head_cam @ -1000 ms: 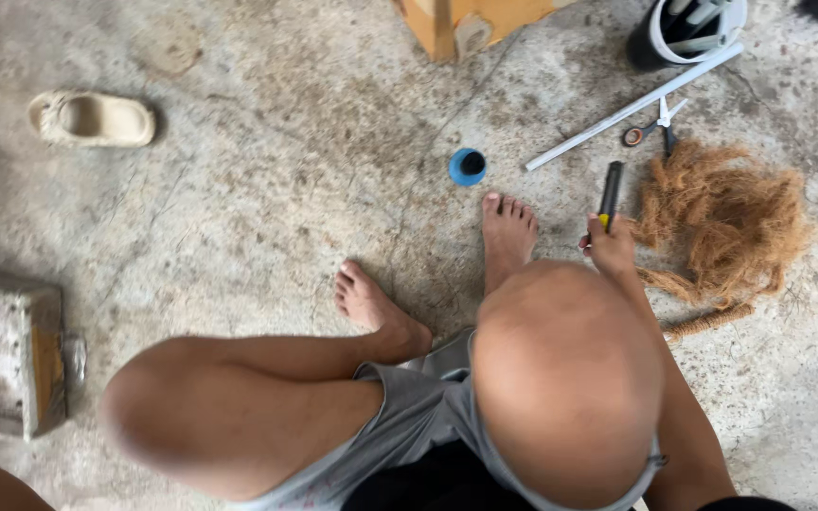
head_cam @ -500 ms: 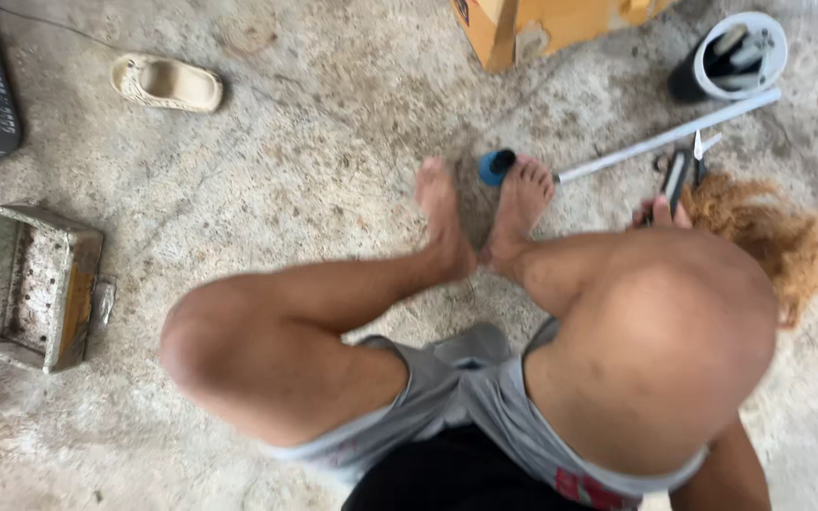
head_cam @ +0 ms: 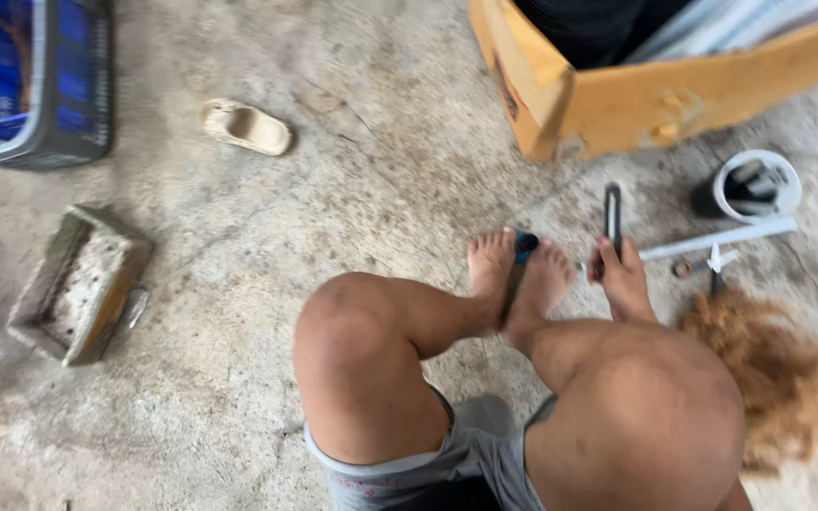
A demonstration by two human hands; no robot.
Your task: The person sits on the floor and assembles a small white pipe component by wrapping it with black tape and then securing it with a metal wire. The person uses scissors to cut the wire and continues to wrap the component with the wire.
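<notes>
Concrete floor (head_cam: 333, 170) fills the scene as a person squats over it, 2 bare knees rising into the near half of the frame and both bare feet planted side by side at centre. Between the toes sits a small blue ring-shaped fitting (head_cam: 524, 244), touching the feet. The right hand (head_cam: 622, 274), reaching out past the right knee, is closed around the lower end of a dark, slim, stick-shaped tool (head_cam: 613, 216), fingers wrapped tight and the tool pointing away toward the far side; motion blur keeps its exact kind from being made out. The left hand is out of sight, so its fingers cannot be described.

Just right of the gripping hand, a white plastic pipe (head_cam: 721, 238) lies on the floor, running right and slightly far, with a pair of scissors (head_cam: 709, 265) lying just near of it. At the pipe's far-right end stands a round white-rimmed container (head_cam: 757, 185) with dark contents. A loose heap of reddish-brown fibre (head_cam: 773, 364) spreads across the floor at the right, beside the right knee. An orange box-like frame (head_cam: 617, 104) stands at the far side. To the left, well apart from the hand, lie a pale sandal (head_cam: 246, 127), a weathered rectangular concrete mould (head_cam: 80, 284) and, in the far-left corner, a blue plastic crate (head_cam: 30, 80).
</notes>
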